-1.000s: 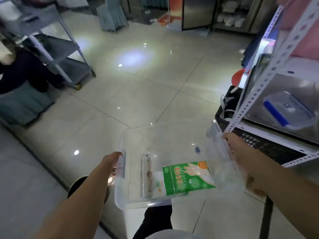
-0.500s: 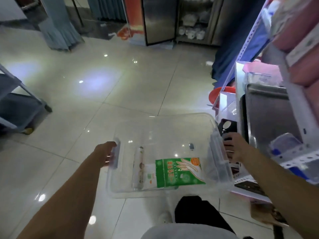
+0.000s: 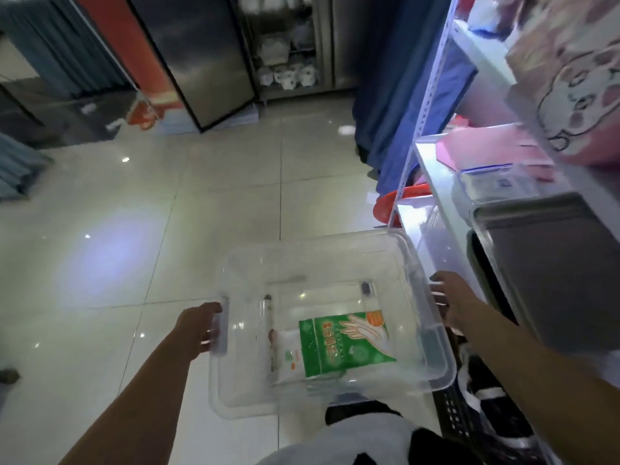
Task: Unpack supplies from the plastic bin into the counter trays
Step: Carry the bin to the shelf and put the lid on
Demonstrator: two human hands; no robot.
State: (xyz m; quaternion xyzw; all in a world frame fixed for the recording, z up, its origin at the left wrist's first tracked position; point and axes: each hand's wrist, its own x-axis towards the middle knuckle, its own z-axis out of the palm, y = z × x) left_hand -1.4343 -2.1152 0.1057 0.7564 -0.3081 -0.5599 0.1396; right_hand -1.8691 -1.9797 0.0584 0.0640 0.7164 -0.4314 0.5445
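Glossy tiled floor (image 3: 188, 209) fills the background, dim light, metal shelving rack (image 3: 419, 135) to the right of the plastic bin (image 3: 255, 391). Bin is clear, open-topped, held in the air over the floor, its right side just beside the rack's lower shelf edge.

Left hand (image 3: 198, 330) grips the bin's left end handle, fingers curled under the lip. Right hand (image 3: 453, 303) is at the bin's right rim; fingers look fairly extended against the wall and lip. Can't tell if they wrap it, partly hidden behind the plastic.

Inside the bin: green glove packet (image 3: 345, 344) lying flat near the close-right part of the bottom, clear roll (image 3: 268, 330) left of it, small dark item (image 3: 366, 287) toward the far wall, too small to identify.

Right of the bin on the rack: steel tray (image 3: 550, 276), small lidded box (image 3: 493, 186) beyond it.

Handling, judged: bin is stiff but thin-walled, nearly empty so light, smooth plastic likely slippery; take it by both end handles. Packet is soft, light, crinkly film; pinch an edge or scoop it flat. Roll may shift if the bin tilts.
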